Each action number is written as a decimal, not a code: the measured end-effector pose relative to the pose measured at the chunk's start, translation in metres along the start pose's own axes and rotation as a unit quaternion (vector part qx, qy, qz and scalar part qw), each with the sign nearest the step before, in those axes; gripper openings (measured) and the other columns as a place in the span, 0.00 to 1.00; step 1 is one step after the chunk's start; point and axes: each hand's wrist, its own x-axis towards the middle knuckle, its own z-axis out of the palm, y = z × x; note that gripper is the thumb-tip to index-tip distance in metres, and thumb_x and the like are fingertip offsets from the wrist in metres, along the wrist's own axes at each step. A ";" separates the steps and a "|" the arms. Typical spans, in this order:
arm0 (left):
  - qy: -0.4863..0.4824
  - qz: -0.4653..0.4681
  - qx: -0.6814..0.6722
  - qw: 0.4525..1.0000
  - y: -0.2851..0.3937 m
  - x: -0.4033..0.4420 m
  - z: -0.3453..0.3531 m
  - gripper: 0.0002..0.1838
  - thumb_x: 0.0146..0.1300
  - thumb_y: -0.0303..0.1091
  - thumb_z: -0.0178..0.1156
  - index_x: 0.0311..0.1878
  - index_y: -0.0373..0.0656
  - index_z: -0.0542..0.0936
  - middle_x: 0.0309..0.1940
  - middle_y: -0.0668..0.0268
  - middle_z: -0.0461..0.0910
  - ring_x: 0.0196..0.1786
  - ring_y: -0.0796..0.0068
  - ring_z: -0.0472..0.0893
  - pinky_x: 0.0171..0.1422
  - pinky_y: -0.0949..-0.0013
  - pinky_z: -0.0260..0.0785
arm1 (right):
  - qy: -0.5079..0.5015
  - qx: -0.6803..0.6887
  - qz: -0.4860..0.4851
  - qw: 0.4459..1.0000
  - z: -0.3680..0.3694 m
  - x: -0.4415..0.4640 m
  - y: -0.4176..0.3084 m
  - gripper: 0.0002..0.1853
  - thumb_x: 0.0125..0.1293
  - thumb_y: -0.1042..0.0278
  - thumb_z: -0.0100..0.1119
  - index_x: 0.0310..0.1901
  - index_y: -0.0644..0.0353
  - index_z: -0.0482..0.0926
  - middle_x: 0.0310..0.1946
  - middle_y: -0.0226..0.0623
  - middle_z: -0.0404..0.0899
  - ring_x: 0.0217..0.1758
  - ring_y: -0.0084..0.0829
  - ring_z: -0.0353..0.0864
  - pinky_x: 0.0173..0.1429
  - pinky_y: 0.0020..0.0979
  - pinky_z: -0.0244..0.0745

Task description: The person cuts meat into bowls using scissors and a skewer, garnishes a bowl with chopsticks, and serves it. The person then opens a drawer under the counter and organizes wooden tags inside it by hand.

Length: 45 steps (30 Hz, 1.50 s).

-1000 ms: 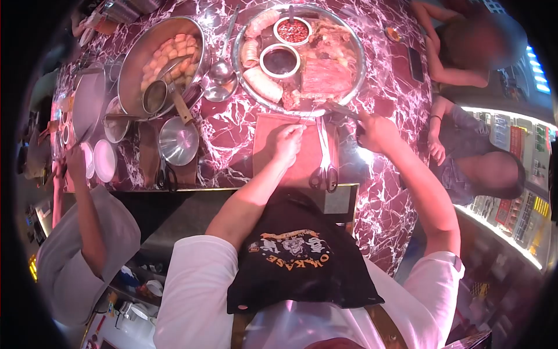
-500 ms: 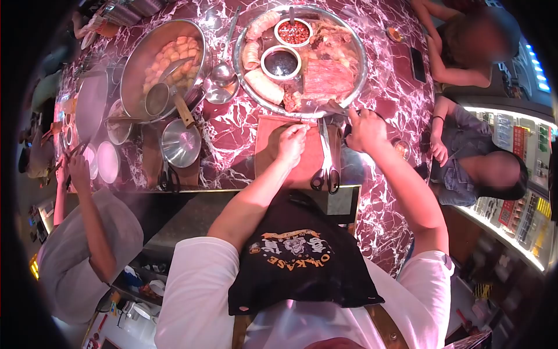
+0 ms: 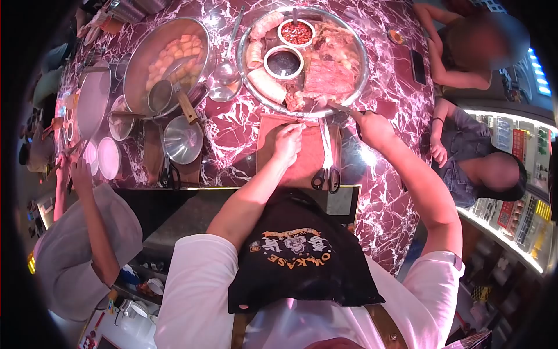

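My right hand (image 3: 375,129) grips the handle of a knife (image 3: 344,109), its blade pointing left at the near rim of a big round metal platter (image 3: 246,87). On the platter are a slab of reddish meat (image 3: 326,78), pale thick sausages (image 3: 266,85), a bowl of chopped red chili (image 3: 296,33) and a bowl of dark sauce (image 3: 283,62). My left hand (image 3: 287,143) is closed in a pinch over a brown cutting board (image 3: 274,166); what its fingertips hold is too small to name. Scissors (image 3: 327,154) lie on the board between my hands.
To the left stand a large pot (image 3: 129,93) with cubed food, a strainer (image 3: 160,97), a metal bowl (image 3: 183,141) and a ladle (image 3: 225,74). A phone (image 3: 417,66) lies right of the platter. People sit at the right, and another person (image 3: 96,238) works at the left.
My right hand has shifted slightly right and nearer to me, and the knife blade shows more clearly at the platter's rim. My left hand has barely moved.
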 end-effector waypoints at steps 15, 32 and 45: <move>-0.008 -0.006 0.106 0.994 0.011 -0.010 -0.008 0.07 0.74 0.31 0.57 0.50 0.41 0.81 0.21 0.80 0.64 0.16 0.91 0.57 0.18 0.82 0.47 | 0.072 -0.054 0.012 0.996 0.033 0.011 0.001 0.19 0.65 0.68 0.56 0.58 0.57 0.72 0.42 0.49 0.81 0.44 0.46 0.87 0.45 0.43 0.84; -0.072 -0.046 0.048 0.995 0.023 0.022 0.000 0.06 0.73 0.31 0.59 0.49 0.42 0.80 0.20 0.77 0.66 0.16 0.88 0.60 0.18 0.80 0.50 | 0.165 0.004 -0.002 0.986 0.055 0.003 0.004 0.24 0.63 0.73 0.54 0.62 0.55 0.72 0.40 0.46 0.81 0.47 0.44 0.86 0.44 0.43 0.84; -0.118 -0.033 0.016 0.992 0.066 -0.021 -0.028 0.11 0.75 0.31 0.55 0.54 0.40 0.81 0.20 0.76 0.64 0.16 0.87 0.60 0.19 0.81 0.51 | 0.120 0.229 0.091 0.962 0.017 -0.089 0.012 0.31 0.55 0.67 0.62 0.65 0.50 0.75 0.48 0.53 0.83 0.50 0.53 0.84 0.58 0.48 0.78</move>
